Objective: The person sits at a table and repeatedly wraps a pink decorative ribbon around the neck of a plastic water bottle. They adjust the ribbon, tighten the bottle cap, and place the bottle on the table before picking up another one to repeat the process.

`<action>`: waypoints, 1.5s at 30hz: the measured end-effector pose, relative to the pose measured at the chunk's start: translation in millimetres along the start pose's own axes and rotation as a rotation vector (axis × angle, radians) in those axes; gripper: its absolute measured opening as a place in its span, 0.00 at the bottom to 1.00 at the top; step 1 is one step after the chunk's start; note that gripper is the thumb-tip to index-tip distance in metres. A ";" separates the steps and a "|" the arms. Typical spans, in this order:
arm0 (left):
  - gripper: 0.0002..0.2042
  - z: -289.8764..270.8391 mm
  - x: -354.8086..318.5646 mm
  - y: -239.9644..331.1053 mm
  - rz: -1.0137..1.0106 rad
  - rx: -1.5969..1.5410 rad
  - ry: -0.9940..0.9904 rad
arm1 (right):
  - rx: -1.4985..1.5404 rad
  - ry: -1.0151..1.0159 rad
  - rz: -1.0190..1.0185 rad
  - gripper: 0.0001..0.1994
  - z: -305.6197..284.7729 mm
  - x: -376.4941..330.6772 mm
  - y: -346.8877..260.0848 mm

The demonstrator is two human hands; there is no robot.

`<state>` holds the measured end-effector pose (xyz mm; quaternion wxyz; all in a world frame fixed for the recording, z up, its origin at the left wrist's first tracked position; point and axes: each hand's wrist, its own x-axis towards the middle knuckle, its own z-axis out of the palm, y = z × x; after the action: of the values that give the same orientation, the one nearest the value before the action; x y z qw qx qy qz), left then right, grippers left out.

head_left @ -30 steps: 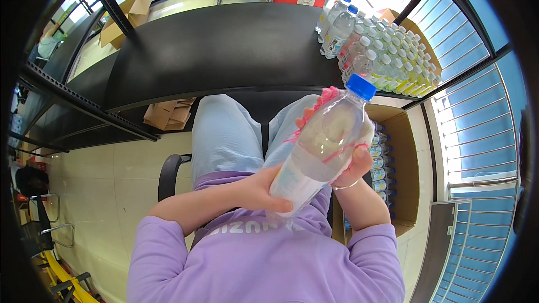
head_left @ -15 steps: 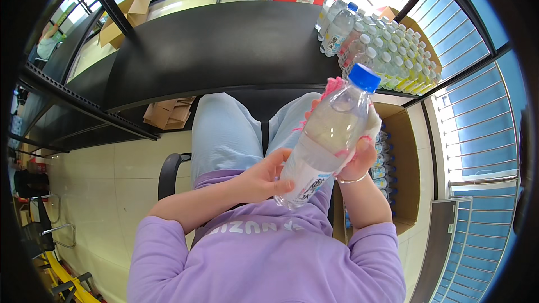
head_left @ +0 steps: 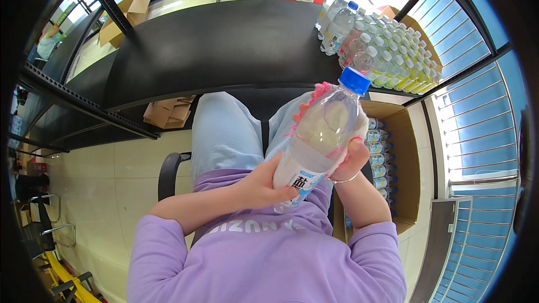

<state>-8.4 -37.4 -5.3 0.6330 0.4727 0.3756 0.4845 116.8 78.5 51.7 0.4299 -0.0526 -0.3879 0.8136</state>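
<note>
A clear plastic bottle [head_left: 323, 140] with a blue cap and a pale label is held tilted above my lap, its cap toward the table. Around the lower, labelled end my left hand [head_left: 266, 182] is closed, thumb across the label. My right hand [head_left: 353, 160] grips the bottle's right side through a white cloth with pink fringe [head_left: 314, 96]. Most of that cloth lies behind the bottle, showing at both edges, and the right fingers are largely hidden there.
On the black table [head_left: 224, 45], several blue-capped bottles [head_left: 339, 25] stand beside rows of white-capped bottles [head_left: 393, 56] at the right. An open carton [head_left: 407, 163] of bottles sits on the floor to my right. Flattened cardboard [head_left: 168, 112] lies under the table; a chair armrest [head_left: 170, 177] is at my left.
The bottle has shifted slightly left and turned, so more of its label faces up. Both hands have kept hold of it, the right one with the cloth.
</note>
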 end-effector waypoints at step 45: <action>0.14 -71.2 81.6 59.5 0.290 -0.960 -0.220 | 0.535 0.077 1.018 0.37 15.7 -11.7 20.0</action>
<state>-70.0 63.4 31.3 0.7406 0.2243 -0.0273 0.6328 104.4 54.1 46.2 -0.0035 -0.1516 -0.0784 0.9853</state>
